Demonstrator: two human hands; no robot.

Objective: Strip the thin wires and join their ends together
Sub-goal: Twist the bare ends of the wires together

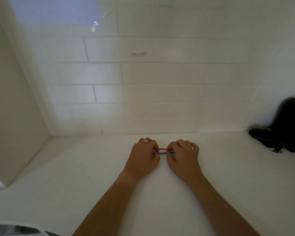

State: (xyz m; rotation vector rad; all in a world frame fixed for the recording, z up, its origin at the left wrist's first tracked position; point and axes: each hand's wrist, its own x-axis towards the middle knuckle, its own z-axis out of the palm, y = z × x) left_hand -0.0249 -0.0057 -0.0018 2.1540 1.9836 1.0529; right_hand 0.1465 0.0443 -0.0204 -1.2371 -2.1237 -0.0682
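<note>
Near the back edge of a white counter (75,167), close to the tiled wall (160,74), two bare hands meet over a pair of thin wires. A red wire (163,148) and a dark wire (163,152) run side by side between the hands, lying on or just above the counter; which of the two cannot be told. The left hand (144,157) is curled shut, its fingertips pinching the left ends of the wires, and it wears a pale ring (145,141) on one finger. The right hand (184,155) is curled the same way, thumb and fingers closed on the right ends. Whether any insulation is stripped is too small to see.

No brand, label or writing can be read anywhere; a small tan mark (139,54) shows on one tile.

At the far right, against the wall, sits a black object (288,126) with thin cords trailing from it, well apart from the hands. On the left a plain white side panel (12,108) rises from the counter and closes that side. Between the panel and the hands, and between the hands and the black object, the counter lies bare, as does the wide stretch under the forearms toward the near edge. A blurred grey and white shape (15,230) cuts across the lower left corner.
</note>
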